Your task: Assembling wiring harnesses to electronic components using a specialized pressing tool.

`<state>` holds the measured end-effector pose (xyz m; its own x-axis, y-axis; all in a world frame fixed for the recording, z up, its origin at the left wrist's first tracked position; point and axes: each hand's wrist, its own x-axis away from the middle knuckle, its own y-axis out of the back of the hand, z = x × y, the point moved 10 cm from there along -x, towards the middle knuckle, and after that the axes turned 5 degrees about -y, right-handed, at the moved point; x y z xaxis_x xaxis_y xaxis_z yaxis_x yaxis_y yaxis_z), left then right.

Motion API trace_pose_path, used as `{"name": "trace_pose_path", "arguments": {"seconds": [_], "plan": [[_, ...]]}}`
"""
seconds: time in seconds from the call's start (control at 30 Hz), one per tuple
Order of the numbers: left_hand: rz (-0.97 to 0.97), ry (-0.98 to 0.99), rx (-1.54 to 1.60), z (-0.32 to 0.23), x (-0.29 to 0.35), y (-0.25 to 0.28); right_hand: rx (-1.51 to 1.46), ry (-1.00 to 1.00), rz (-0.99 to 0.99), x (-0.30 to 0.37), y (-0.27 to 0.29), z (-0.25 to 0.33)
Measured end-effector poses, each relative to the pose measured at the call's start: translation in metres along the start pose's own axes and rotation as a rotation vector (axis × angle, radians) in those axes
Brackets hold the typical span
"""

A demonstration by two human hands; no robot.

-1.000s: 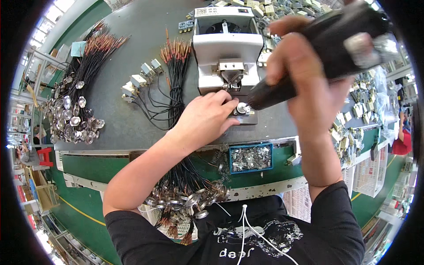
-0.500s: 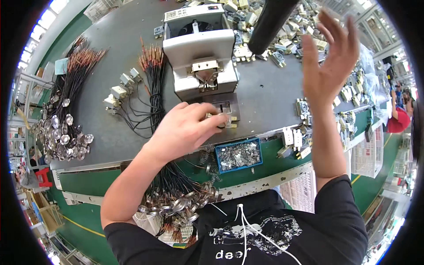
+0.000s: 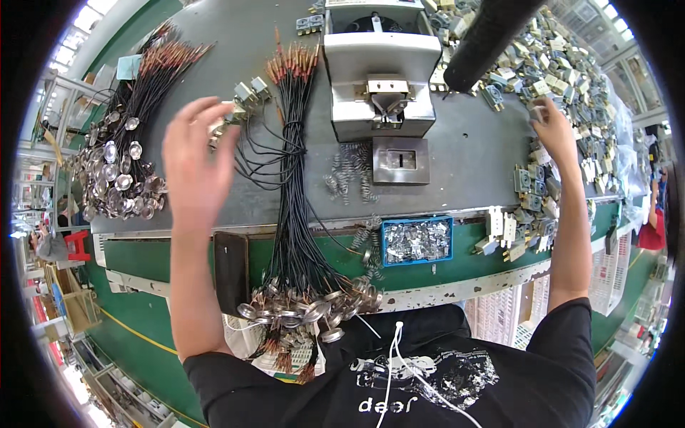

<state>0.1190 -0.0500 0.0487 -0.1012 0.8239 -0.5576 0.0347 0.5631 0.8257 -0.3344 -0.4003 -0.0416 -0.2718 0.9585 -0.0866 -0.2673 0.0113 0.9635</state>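
My left hand (image 3: 198, 160), slightly blurred, is raised at the left over a row of cream blocks (image 3: 246, 93) with black wires. Its thumb and fingers are apart, and part of the row is hidden behind it. At the right, my right hand (image 3: 556, 135) is at the edge of a large heap of cream and grey blocks (image 3: 571, 85). Its thumb and fingertips are pinched together, with a small pale bit showing at the tips. A metal fixture plate with a slot (image 3: 402, 161) lies in front of a grey bench machine (image 3: 382, 64).
Bundles of black wires stand left (image 3: 135, 128) and centre (image 3: 292, 171), with shiny metal rings. Loose springs (image 3: 346, 175) lie beside the fixture. A blue tray (image 3: 417, 241) holds small metal pieces. A black pole (image 3: 492, 39) slants above the bench. More blocks (image 3: 531, 189) sit at the right front.
My left hand has left the fixture and moved to the cream blocks at the left. My right hand, raised and open before, has closed its fingers by the heap. The view has shifted.
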Motion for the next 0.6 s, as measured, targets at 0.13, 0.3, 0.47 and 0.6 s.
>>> {"name": "trace_pose_path", "arguments": {"seconds": [0.13,0.3,0.47,0.6], "plan": [[0.271,-0.240,0.232,-0.073,-0.003,-0.042,-0.657,0.250,0.167,0.064,0.021,0.106],[0.483,-0.393,0.202,-0.096,0.005,-0.085,-1.402,0.299,0.903,0.166,-0.045,0.225],[0.470,-0.430,0.172,-0.102,0.002,-0.090,-1.475,0.187,1.085,0.185,-0.061,0.243],[0.434,-0.469,0.130,-0.103,0.003,-0.089,-1.373,0.249,1.078,0.184,-0.045,0.252]]}}
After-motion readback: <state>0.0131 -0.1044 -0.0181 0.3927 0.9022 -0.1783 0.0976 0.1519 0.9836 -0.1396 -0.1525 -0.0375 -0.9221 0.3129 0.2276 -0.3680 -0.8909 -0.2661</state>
